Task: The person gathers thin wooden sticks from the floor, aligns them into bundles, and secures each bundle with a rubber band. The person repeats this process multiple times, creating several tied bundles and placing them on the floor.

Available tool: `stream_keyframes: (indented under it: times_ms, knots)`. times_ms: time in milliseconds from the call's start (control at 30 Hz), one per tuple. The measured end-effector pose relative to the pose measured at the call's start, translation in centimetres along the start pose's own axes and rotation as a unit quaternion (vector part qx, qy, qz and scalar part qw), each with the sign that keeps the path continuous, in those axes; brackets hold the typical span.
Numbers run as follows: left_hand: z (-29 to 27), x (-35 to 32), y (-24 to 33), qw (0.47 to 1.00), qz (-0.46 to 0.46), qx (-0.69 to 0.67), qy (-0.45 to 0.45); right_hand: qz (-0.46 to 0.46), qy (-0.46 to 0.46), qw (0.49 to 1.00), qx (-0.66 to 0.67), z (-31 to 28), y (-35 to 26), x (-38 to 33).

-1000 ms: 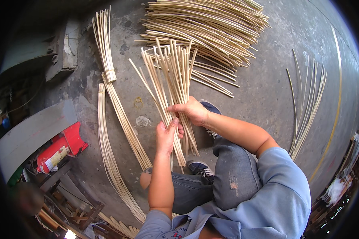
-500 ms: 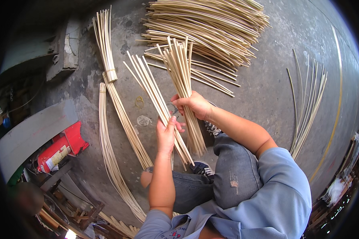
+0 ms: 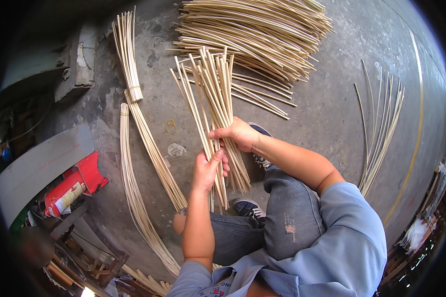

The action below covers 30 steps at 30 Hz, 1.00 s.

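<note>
Above the person's knees, a handful of pale rattan sticks [image 3: 214,104] stands nearly upright, fanning out at its far end toward the big heap of rattan sticks [image 3: 255,34] on the concrete floor [image 3: 332,114]. Both hands hold this handful. The right hand [image 3: 238,133] grips it from the right side, fingers curled and clamped round the sticks about midway along. The left hand [image 3: 209,168] sits just below the right hand, its fingers together and wrapped on the lower part of the same sticks, thumb pointing up along them. The lower stick ends hang just past the left hand, over a dark sneaker [image 3: 248,208].

Left of the handful, two long tied bundles [image 3: 151,153] lie on the floor, and a third tied bundle [image 3: 128,54] lies farther away, beyond them. Well to the right of the handful, a few thin curved strips [image 3: 381,128] lie loose on the floor. Far left of the handful, a red container [image 3: 74,185] rests beside a grey board [image 3: 39,163].
</note>
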<state>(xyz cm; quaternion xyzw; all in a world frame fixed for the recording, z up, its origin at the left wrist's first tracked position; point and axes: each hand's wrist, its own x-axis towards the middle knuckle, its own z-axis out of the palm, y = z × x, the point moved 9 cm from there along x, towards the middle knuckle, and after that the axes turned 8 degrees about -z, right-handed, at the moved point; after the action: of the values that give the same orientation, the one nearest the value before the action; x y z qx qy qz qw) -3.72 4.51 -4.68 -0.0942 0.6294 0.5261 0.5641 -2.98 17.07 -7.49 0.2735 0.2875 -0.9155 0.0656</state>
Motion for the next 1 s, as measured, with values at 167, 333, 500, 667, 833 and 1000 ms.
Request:
stream_keyframes:
  times_ms: [167, 333, 500, 667, 833, 1000]
  knots:
    - [-1.6, 0.5, 0.0, 0.994, 0.028, -0.062, 0.089, -0.054, 0.031, 0.998, -0.027, -1.4, -0.7, 0.3]
    - [-2.2, 0.4, 0.6, 0.997, 0.023, -0.014, 0.067, -0.049, -0.002, 0.999, 0.022, -1.9, -0.7, 0.4]
    - [-1.1, 0.1, 0.2, 0.999, 0.01, 0.016, 0.031, -0.013, -0.014, 0.999, 0.045, -0.1, -0.3, 0.2]
    - [0.0, 0.4, -0.7, 0.996, -0.005, 0.09, 0.009, -0.01, 0.008, 0.998, 0.069, -0.5, 0.3, 0.2]
    - [-0.5, 0.3, -1.1, 0.997, 0.026, -0.005, 0.076, -0.033, 0.025, 0.996, 0.078, -2.2, 0.6, 0.1]
    - [-3.5, -0.1, 0.2, 0.993, 0.018, 0.016, 0.113, -0.018, 0.038, 0.994, 0.104, -2.9, -0.1, -0.3]
